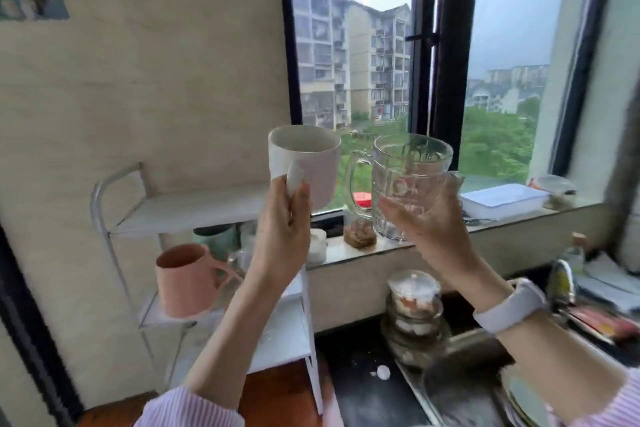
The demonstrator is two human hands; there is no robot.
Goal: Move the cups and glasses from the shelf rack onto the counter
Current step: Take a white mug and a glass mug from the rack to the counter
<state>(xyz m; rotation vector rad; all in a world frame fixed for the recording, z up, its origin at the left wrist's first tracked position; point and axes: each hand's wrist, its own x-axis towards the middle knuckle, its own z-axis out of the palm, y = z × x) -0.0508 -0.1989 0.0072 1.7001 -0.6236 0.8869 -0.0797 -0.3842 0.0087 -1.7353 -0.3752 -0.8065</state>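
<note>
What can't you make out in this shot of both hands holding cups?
- Head view: teal cups on the white shelf rack sit blurred in shadow under the top shelf; their count is unclear.
- Left hand hides the white ceramic mug handle.
- Right hand covers the clear glass mug base.

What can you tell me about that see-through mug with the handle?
The glass mug is clear, thick and patterned, with a big looped handle pointing left. It looks empty and stands nearly upright, lifted in the air in front of the window. The right hand grips its lower body, fingers wrapped round it from the right. Nothing else touches it; the white mug is held apart beside it.
</note>
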